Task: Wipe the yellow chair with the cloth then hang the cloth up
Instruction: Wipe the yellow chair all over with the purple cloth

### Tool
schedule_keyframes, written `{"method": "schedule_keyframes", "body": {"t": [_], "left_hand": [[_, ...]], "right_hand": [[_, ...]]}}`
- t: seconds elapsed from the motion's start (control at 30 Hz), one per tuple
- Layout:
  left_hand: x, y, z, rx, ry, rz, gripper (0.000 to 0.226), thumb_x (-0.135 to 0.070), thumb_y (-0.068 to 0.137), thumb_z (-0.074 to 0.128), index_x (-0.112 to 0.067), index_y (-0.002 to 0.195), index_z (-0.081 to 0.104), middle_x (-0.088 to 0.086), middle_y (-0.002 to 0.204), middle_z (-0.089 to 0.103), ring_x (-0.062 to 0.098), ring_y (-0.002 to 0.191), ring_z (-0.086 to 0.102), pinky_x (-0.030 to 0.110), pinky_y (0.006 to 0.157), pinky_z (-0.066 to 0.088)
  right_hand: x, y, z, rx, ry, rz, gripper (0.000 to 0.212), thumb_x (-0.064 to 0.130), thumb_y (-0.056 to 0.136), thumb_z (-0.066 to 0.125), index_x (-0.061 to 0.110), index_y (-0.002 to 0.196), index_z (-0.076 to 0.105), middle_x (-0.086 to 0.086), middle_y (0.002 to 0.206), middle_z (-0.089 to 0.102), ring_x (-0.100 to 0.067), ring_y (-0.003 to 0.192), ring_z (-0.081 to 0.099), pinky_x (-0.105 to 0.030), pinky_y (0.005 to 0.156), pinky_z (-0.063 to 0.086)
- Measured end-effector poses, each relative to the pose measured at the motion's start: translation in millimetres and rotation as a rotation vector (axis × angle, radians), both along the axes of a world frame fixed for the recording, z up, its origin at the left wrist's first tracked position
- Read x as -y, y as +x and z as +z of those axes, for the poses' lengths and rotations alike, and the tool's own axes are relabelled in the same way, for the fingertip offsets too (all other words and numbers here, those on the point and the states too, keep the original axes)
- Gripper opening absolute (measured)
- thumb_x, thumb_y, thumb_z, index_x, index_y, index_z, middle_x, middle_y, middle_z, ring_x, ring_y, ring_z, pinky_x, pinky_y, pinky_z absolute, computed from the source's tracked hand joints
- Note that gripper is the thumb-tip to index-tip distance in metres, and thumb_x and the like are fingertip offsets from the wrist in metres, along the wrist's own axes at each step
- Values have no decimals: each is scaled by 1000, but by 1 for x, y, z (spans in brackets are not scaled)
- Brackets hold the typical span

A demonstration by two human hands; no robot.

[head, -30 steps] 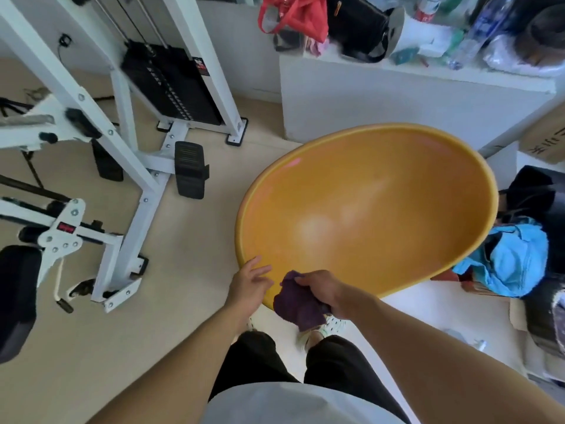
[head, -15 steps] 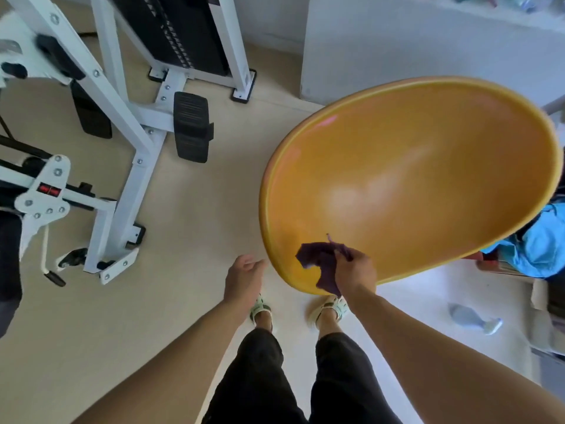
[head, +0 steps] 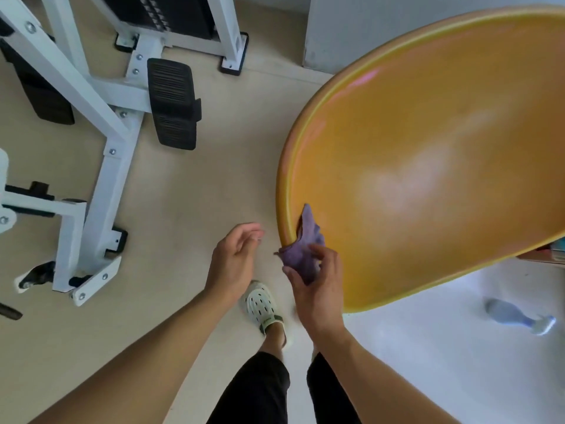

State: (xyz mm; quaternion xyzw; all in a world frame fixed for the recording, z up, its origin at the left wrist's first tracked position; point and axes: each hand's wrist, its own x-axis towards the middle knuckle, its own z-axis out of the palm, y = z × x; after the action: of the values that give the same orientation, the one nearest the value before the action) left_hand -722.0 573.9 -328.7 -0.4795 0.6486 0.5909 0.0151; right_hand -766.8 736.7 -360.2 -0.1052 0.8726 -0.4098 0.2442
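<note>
- The white exercise machine point(head: 91, 142) stands on the floor at far left, uninvolved.
- The left hand point(head: 234, 261) hangs free beside the rim, fingers loosely curled, holding nothing.
- The right hand point(head: 318, 289) pinches the purple cloth point(head: 301, 249), bunched and draped over the near rim.
- The yellow chair point(head: 428, 166), a glossy tilted shell, looks mid-wipe; hanging the cloth remains.

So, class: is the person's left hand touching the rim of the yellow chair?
Apart. The head view shows bare floor between the open left hand and the yellow chair rim. Only the right hand, with the purple cloth, reaches the rim.
</note>
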Motion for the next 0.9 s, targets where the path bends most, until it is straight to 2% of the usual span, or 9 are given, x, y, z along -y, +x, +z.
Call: {"method": "schedule_keyframes", "body": {"t": [0.13, 0.23, 0.33, 0.4, 0.5, 0.57, 0.73, 0.8, 0.9], "left_hand": [[4, -4, -25, -49, 14, 48, 19, -30, 99, 52, -33, 109, 68, -12, 114, 71, 7, 112, 64, 44, 104, 48], [10, -13, -33, -111, -2, 81, 41, -52, 90, 44, -31, 118, 66, -14, 121, 68, 6, 118, 60, 43, 108, 44], [20, -28, -32, -171, 38, 99, 52, -57, 91, 34, -30, 127, 61, -12, 128, 65, 3, 123, 56, 39, 112, 40], [25, -39, -32, -198, 66, 80, 58, -62, 91, 29, -32, 132, 57, -12, 133, 61, 1, 126, 53, 36, 113, 38], [27, -53, -33, -207, 112, 72, 58, -69, 83, 32, -40, 127, 56, -16, 133, 61, -1, 126, 53, 36, 114, 37], [26, -61, -36, -194, 151, 58, 51, -65, 86, 33, -41, 126, 56, -17, 133, 61, -1, 126, 53, 38, 115, 36], [24, -71, -43, -165, 185, 19, 61, -76, 82, 30, -44, 125, 60, -12, 137, 60, 3, 129, 52, 39, 116, 35], [26, -70, -44, -171, 224, 25, 57, -77, 84, 29, -46, 117, 64, -11, 135, 62, 4, 129, 53, 38, 117, 34], [29, -66, -46, -213, 347, 68, 60, -65, 96, 21, -33, 116, 68, -7, 128, 68, 4, 125, 57, 36, 117, 33]], "right_hand": [[18, 1, -23, 123, 84, 35, 74, 67, 92, 51, 27, 152, 32, 8, 150, 46, -14, 136, 46, -41, 102, 48], [50, -24, -15, 44, 22, 114, 72, 62, 98, 40, 25, 157, 23, 4, 156, 41, -16, 142, 40, -37, 108, 44], [101, -71, 2, 64, -45, 75, 71, 47, 104, 40, 17, 160, 11, -1, 166, 22, -14, 151, 16, -24, 113, 25], [122, -96, 1, 108, -89, 40, 70, 45, 105, 38, 16, 160, 6, -1, 168, 16, -15, 154, 10, -29, 119, 22], [101, -75, -13, 109, -83, 104, 68, 58, 103, 32, 25, 159, 12, -3, 160, 37, -24, 145, 38, -46, 112, 40], [58, -29, -20, 76, 14, 149, 67, 64, 100, 30, 32, 157, 16, 4, 152, 48, -20, 134, 52, -44, 101, 49], [-6, 22, -28, 62, 182, 133, 74, 73, 96, 20, 34, 157, 21, 12, 159, 37, -9, 143, 39, -41, 109, 42], [7, 7, -28, 106, 145, 156, 78, 74, 95, 20, 28, 158, 22, 8, 157, 41, -13, 142, 41, -43, 110, 42], [44, -25, -22, 152, -15, 186, 72, 66, 99, 29, 23, 156, 23, -1, 149, 50, -18, 136, 49, -43, 107, 45]]}}
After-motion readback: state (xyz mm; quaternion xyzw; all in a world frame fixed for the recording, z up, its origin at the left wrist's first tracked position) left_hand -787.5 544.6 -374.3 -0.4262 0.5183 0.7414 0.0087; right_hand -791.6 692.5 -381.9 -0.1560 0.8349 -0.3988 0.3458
